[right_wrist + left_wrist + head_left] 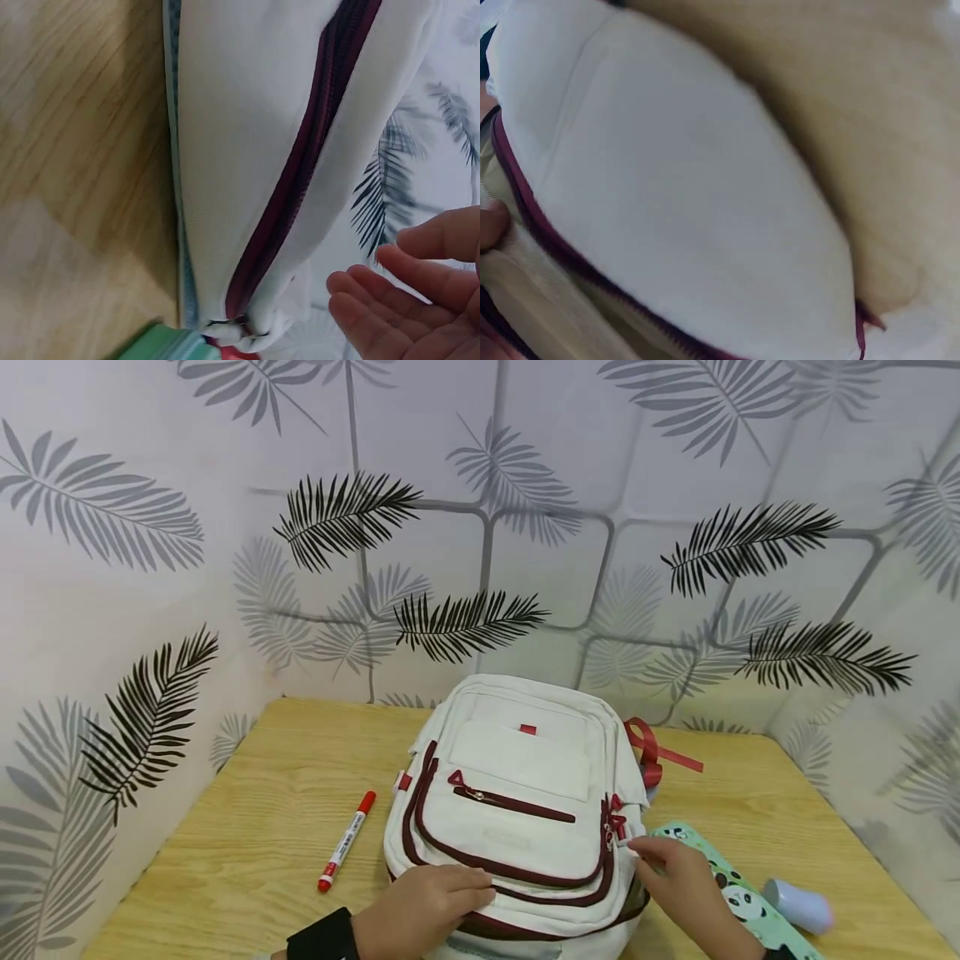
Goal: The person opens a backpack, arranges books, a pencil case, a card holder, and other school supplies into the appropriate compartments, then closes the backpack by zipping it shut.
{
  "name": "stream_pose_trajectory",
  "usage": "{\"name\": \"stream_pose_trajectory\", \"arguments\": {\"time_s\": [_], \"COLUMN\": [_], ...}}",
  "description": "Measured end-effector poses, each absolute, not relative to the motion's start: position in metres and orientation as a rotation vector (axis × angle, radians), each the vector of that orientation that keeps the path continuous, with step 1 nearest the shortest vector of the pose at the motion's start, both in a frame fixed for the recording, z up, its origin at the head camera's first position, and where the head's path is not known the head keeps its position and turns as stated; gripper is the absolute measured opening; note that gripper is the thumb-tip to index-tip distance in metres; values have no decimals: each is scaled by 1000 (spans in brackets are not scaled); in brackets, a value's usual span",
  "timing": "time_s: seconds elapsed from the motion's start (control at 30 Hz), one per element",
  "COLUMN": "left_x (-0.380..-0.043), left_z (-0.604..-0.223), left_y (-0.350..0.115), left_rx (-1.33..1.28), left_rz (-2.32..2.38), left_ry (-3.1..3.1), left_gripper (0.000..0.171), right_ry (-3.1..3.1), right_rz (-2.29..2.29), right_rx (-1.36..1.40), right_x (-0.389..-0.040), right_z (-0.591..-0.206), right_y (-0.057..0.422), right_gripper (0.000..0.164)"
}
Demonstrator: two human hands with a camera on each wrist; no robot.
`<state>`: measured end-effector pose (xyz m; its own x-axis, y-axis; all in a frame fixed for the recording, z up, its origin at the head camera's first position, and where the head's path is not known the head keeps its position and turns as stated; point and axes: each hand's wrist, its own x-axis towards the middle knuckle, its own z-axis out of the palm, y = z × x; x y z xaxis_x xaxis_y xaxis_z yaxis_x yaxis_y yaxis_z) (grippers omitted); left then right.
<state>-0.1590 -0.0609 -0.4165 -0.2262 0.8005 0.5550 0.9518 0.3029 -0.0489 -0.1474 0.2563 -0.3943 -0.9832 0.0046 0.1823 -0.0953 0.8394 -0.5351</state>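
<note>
A white backpack [517, 764] with dark red zips lies front side up on the wooden table. My left hand [423, 906] grips its lower front edge, fingers over the top. In the left wrist view a fingertip [491, 225] presses the pale fabric beside a parted dark red zip [577, 259]. My right hand [686, 885] is at the bag's right side, close to the red zip pulls [617, 814]. Its thumb and fingers [375, 330] are loosely bent in the right wrist view, with nothing seen between them. A closed zip [289, 187] runs along the bag's side there.
Left of the bag lies a red and white marker [347, 842]. To the right are a green panda-print case [742, 902], partly behind my right hand, and a pale cylinder [798, 906]. A red strap [667, 752] sticks out behind the bag, near the leaf-patterned wall covering [465, 560].
</note>
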Motion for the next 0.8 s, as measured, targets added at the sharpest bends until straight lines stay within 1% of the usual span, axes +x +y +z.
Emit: {"name": "stream_pose_trajectory", "arguments": {"time_s": [0.17, 0.33, 0.4, 0.47, 0.53, 0.57, 0.63, 0.73, 0.8], "left_x": [-156, -156, -156, -157, -159, -160, -164, -178, -189], "left_z": [-424, -424, -420, -414, -409, -408, -404, -400, -396], "left_y": [-59, -60, -62, -64, -68, -70, -78, -95, -109], "left_rx": [-1554, -1568, -1590, -1597, -1560, -1524, -1405, -1139, -943], "left_rz": [-379, -407, -467, -573, -665, -715, -795, -869, -955], "left_ry": [-2067, -2135, -2224, -2317, -2333, -2314, -2268, -2240, -2303], "left_gripper": [21, 18, 16, 18, 24, 25, 22, 14, 14], "right_ry": [-2597, -2483, -2447, -2390, -2286, -2238, -2200, -2199, -2215], "right_rz": [618, 573, 562, 536, 495, 483, 478, 490, 484], "right_rx": [423, 864, 1025, 1154, 1252, 1290, 1340, 1376, 1380], "right_x": [-137, -126, -124, -125, -127, -129, -131, -133, -134], "right_z": [-394, -397, -400, -405, -411, -413, -415, -414, -414], "right_y": [233, 210, 199, 188, 177, 172, 165, 156, 151], "right_gripper": [16, 14, 16, 20, 22, 22, 23, 20, 16]}}
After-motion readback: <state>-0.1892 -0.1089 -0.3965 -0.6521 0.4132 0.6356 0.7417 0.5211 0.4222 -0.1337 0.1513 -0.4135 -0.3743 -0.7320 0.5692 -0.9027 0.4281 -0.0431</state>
